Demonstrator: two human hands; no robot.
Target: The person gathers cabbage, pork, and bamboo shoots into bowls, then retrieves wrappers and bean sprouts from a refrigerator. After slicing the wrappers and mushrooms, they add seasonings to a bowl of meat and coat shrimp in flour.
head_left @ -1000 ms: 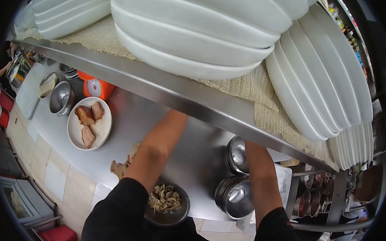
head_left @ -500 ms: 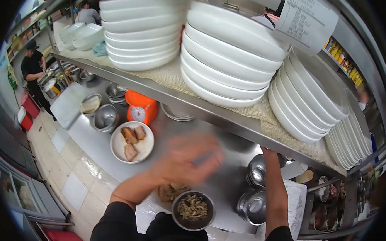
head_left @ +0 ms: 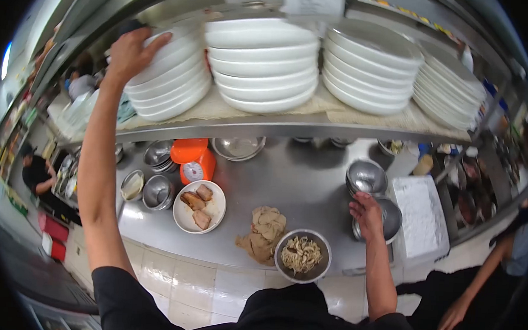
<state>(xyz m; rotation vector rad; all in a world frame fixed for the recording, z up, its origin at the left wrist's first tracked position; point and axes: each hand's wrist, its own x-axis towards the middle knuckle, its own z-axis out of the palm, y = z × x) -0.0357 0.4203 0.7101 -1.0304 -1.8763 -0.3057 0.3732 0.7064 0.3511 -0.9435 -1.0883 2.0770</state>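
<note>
My left hand (head_left: 132, 53) reaches up to the leftmost stack of white plates (head_left: 173, 79) on the shelf, its thumb and fingers spread at the top plate's edge. Beside the metal bowls (head_left: 368, 176) on the right, my right hand (head_left: 367, 215) is raised with its fingers apart and nothing in it. A metal bowl of mushrooms (head_left: 302, 255) stands at the counter's near edge. Just left of it lies a crumpled tan cloth (head_left: 263, 234). Farther left, a white plate (head_left: 216, 220) holds several browned pieces of meat (head_left: 197, 201).
An orange scale (head_left: 195, 161) stands behind the meat plate, beside metal bowls (head_left: 157, 192). More plate stacks (head_left: 262, 63) fill the shelf, whose metal edge (head_left: 266, 129) crosses above the counter. A white tray (head_left: 419, 218) is at right. One person (head_left: 37, 171) stands far left, another's arm (head_left: 479, 278) is at right.
My left hand has moved from above the counter up to the left plate stack. My right hand has come back from under the shelf edge to beside the bowls. The view has shifted.
</note>
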